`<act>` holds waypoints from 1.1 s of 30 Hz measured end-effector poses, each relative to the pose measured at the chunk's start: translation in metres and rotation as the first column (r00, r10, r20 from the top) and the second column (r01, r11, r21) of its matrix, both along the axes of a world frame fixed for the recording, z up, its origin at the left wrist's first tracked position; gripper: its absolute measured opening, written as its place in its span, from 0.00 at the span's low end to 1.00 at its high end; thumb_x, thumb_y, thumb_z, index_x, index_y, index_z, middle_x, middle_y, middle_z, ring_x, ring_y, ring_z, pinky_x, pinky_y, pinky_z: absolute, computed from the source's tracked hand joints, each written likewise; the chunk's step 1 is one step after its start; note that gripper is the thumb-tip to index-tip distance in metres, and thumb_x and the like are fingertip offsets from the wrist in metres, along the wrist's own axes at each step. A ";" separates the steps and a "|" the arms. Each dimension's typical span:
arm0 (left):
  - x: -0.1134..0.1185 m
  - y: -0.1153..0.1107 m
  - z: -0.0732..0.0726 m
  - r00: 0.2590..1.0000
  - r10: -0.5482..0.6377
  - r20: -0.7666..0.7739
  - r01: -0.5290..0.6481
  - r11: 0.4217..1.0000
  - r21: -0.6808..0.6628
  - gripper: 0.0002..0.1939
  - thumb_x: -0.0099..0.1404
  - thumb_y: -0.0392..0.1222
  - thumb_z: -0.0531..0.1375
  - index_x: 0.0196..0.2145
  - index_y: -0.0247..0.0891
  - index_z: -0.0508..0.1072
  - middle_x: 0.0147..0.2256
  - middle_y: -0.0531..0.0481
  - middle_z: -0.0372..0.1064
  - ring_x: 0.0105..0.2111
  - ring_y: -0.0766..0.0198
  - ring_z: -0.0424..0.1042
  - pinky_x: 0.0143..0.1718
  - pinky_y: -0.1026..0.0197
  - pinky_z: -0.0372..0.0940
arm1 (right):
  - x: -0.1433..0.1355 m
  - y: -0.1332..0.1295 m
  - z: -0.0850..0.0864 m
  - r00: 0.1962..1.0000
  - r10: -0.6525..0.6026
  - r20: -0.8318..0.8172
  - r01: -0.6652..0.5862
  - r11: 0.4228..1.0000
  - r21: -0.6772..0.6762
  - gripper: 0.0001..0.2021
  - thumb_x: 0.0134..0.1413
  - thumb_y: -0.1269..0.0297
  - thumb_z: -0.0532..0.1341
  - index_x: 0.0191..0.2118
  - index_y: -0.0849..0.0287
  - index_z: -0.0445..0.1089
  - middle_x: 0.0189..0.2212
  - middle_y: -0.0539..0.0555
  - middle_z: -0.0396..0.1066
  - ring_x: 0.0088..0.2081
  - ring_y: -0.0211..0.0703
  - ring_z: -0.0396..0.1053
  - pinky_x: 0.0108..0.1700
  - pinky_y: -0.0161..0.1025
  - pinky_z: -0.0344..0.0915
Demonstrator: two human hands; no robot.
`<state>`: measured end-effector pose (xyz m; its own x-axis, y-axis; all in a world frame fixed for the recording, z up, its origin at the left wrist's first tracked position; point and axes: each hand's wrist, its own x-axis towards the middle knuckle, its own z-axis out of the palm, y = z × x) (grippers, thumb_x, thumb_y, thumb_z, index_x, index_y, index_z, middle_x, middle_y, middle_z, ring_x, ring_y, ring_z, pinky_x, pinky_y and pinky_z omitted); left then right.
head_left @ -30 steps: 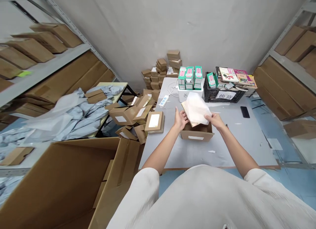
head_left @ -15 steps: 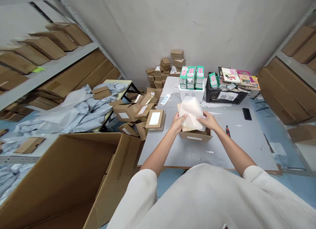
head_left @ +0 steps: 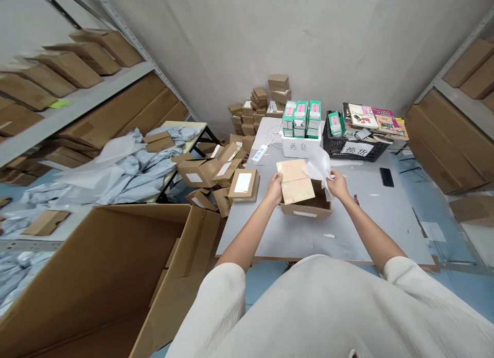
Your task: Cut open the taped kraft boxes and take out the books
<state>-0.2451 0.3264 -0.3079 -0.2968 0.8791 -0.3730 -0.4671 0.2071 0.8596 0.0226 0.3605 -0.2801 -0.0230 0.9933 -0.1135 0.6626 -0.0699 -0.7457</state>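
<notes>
My left hand [head_left: 275,189] is closed on the left edge of a tan, worn-looking book [head_left: 296,181], tilted above an open cardboard box [head_left: 306,211]. My right hand [head_left: 338,185] pinches a thin, whitish translucent wrapping sheet [head_left: 319,168], which hangs crumpled beside the book's upper right corner. Below both hands the box stands on the grey table, a white label on its near side. Its inside is partly hidden by the book and the sheet. A red and black box cutter [head_left: 356,199] lies just past my right wrist, partly covered by it.
Behind stand a white bin [head_left: 301,146] of green boxes and a black crate [head_left: 357,150] with books. A phone [head_left: 386,177] lies at right, a power strip [head_left: 260,154] at back left. One closed carton [head_left: 244,185] sits at the left edge; a big open carton [head_left: 200,245] stands nearer.
The translucent sheet has come off the book's face and moved right with my right hand. The tan cover is now exposed, still in my left hand.
</notes>
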 end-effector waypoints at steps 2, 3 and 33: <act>-0.009 0.005 0.005 0.995 0.090 -0.032 -0.089 0.996 0.021 0.23 0.64 0.61 0.72 0.39 0.44 0.69 0.34 0.52 0.78 0.41 0.56 0.81 0.48 0.52 0.77 | 0.007 -0.002 0.002 0.991 0.051 0.128 -0.053 0.998 0.014 0.21 0.56 0.74 0.57 0.53 0.57 0.78 0.55 0.60 0.77 0.55 0.57 0.71 0.58 0.45 0.68; -0.015 0.008 0.008 0.992 0.121 -0.040 -0.120 0.992 0.034 0.22 0.66 0.61 0.72 0.39 0.44 0.69 0.35 0.53 0.77 0.41 0.57 0.80 0.48 0.53 0.76 | 0.009 -0.004 0.002 0.980 0.102 0.170 -0.106 0.994 0.013 0.23 0.55 0.76 0.56 0.53 0.56 0.79 0.56 0.60 0.76 0.56 0.57 0.71 0.59 0.45 0.67; 0.016 0.001 0.069 0.856 -0.239 -0.458 0.418 0.842 0.341 0.24 0.65 0.59 0.72 0.51 0.42 0.79 0.50 0.41 0.80 0.60 0.43 0.75 0.63 0.45 0.69 | -0.002 0.008 0.019 0.549 -0.281 -0.787 -0.316 0.802 -0.506 0.24 0.73 0.38 0.58 0.51 0.56 0.74 0.42 0.64 0.85 0.43 0.52 0.85 0.44 0.45 0.81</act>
<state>-0.2290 0.3272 -0.2392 -0.0002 0.9916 0.1293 -0.0522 -0.1291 0.9903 0.0204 0.3689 -0.2611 -0.4143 0.7436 -0.5248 -0.1914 -0.6349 -0.7485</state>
